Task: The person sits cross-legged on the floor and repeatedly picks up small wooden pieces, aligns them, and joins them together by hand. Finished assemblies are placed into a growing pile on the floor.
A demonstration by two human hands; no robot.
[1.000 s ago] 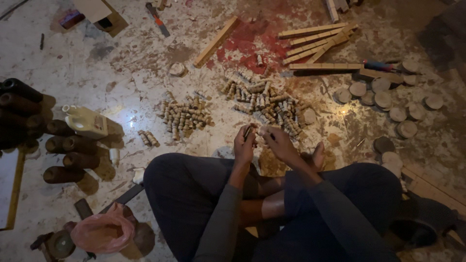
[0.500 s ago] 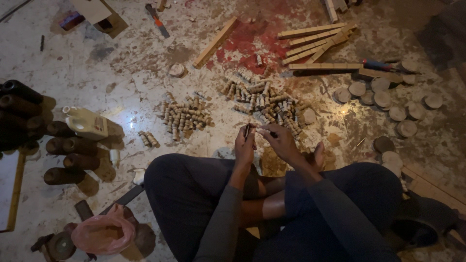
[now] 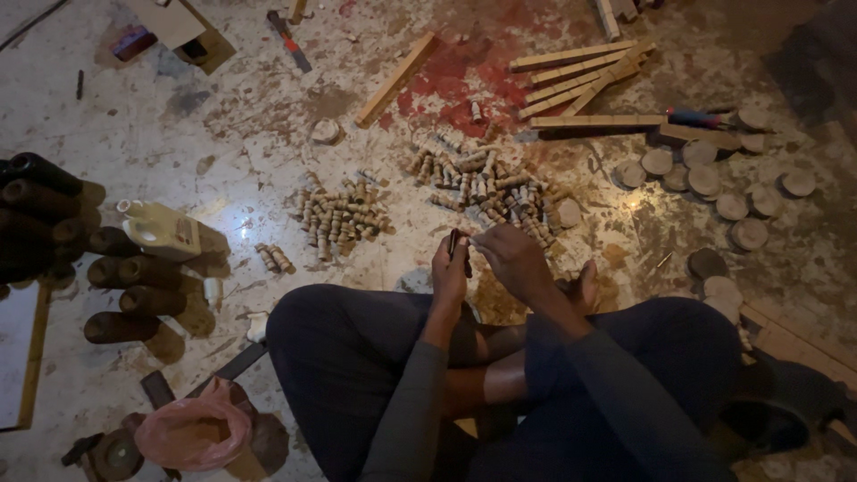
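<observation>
The left hand (image 3: 449,268) is clenched on a short dark stick-like tool (image 3: 454,243), just below the larger heap of small pale wooden pegs (image 3: 486,183); the right hand (image 3: 511,257) pinches something small beside it — seemingly mid-fitting; steady alignment matters next.

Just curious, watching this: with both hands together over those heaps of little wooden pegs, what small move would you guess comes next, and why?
Probably setting the piece down on the nearer heap. The left hand holds a small dark tool upright, the right hand pinches something tiny beside it, too small to tell, and both heaps lie just ahead.
</observation>
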